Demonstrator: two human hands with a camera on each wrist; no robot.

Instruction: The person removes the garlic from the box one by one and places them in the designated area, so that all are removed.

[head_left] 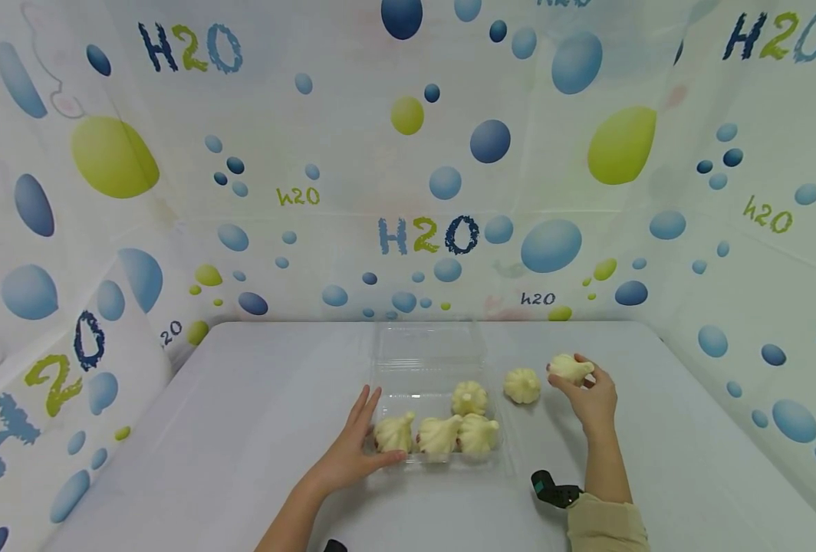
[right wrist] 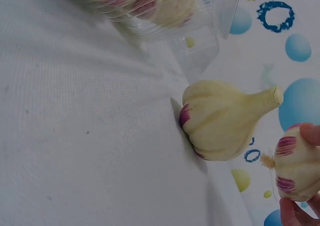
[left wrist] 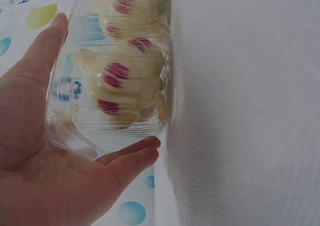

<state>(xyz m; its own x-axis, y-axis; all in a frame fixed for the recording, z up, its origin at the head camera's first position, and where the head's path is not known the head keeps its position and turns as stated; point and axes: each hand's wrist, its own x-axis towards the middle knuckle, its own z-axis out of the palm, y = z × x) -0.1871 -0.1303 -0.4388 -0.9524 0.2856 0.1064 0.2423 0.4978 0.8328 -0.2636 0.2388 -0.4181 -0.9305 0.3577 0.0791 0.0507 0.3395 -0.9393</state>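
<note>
My right hand [head_left: 596, 395] pinches a garlic bulb [head_left: 568, 369] between thumb and fingers, at the table's right; its purple streaks and root tuft show in the right wrist view. A second garlic bulb [head_left: 521, 386] sits on the table just left of it, stem upward in the right wrist view. In the clear plastic clamshell box [head_left: 415, 402] are several more bulbs, with three garlic bulbs [head_left: 438, 435] along the front and another [head_left: 469, 398] behind at the right. My left hand [left wrist: 30, 136] rests around the box's left end, fingers straight and spread, thumb along its front.
The box's clear lid [head_left: 429, 345] lies folded back toward the table's far edge. Fabric printed with bubbles and lettering [head_left: 408, 169] hangs behind and at both sides of the white table [head_left: 256, 399]. A black wrist camera [head_left: 554, 491] sits by the right forearm.
</note>
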